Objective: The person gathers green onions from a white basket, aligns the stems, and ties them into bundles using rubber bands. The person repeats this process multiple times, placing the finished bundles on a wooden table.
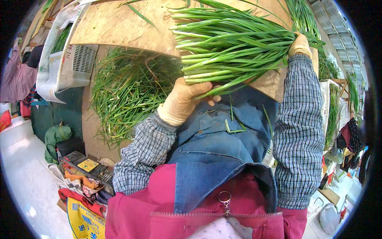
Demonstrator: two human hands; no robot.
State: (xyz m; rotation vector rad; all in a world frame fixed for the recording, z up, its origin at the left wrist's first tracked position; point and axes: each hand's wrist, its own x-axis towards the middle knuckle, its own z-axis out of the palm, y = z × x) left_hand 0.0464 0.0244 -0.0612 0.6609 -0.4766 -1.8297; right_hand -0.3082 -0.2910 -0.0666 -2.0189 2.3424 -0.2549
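Note:
A broad bunch of garlic chives [232, 44] lies spread over the front edge of a wooden board [119, 27], pale cut ends to the left, green leaves to the right. My right hand [300, 44], in a cream glove, grips the leafy end. At the near corner of the pale ends is my left hand [188, 97], gloved alike. Its thumb and fingers close on a few chives along the bunch's near edge; some of its fingers are under the stems. A few loose chive bits [234, 127] rest on the denim apron [209, 149] over my lap.
Left of my lap is a large heap of chive trimmings [131, 98]. Beyond it stands a white plastic crate [80, 61] holding chives. More chives [304, 15] lie past my right hand. A black crate [86, 167] and a yellow bag [86, 221] are at the lower left.

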